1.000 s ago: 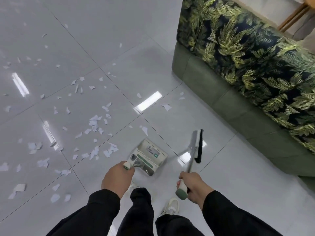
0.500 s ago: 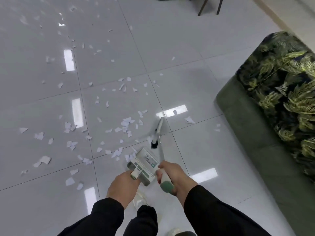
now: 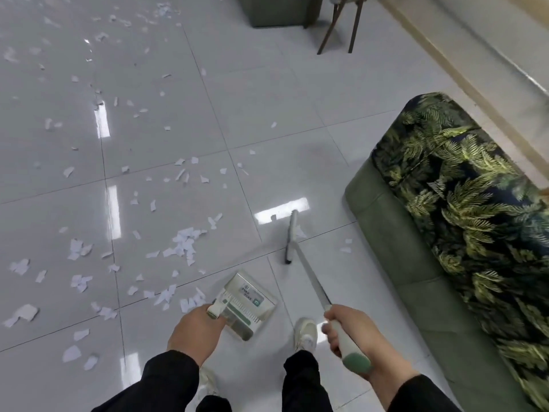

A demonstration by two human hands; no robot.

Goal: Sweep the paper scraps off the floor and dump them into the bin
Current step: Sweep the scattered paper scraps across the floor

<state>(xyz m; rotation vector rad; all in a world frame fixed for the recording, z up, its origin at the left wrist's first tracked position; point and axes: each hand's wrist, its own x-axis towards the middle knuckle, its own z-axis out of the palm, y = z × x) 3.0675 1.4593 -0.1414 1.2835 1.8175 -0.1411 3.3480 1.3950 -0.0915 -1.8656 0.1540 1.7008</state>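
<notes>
My left hand [image 3: 196,334] grips the handle of a white and green dustpan [image 3: 248,304], which rests on the tiled floor just ahead of my feet. My right hand [image 3: 347,331] holds the green-tipped handle of a broom; its long shaft runs forward to the broom head [image 3: 291,236], which sits on the floor ahead and right of the dustpan, near the sofa. White paper scraps [image 3: 184,242] lie scattered over the floor to the left and far ahead, with a thicker cluster just left of the dustpan's mouth. A few scraps [image 3: 346,246] lie right of the broom head.
A green sofa [image 3: 421,257] with a leaf-print cover [image 3: 475,185] fills the right side. A dark green box-like object [image 3: 279,10] stands at the top middle, beside wooden chair legs [image 3: 341,28]. My white shoe [image 3: 306,331] is between dustpan and broom handle.
The broom head has swung from just ahead of the dustpan out to the right, toward the sofa. My right hand has moved right and away from my left. The view has shifted forward.
</notes>
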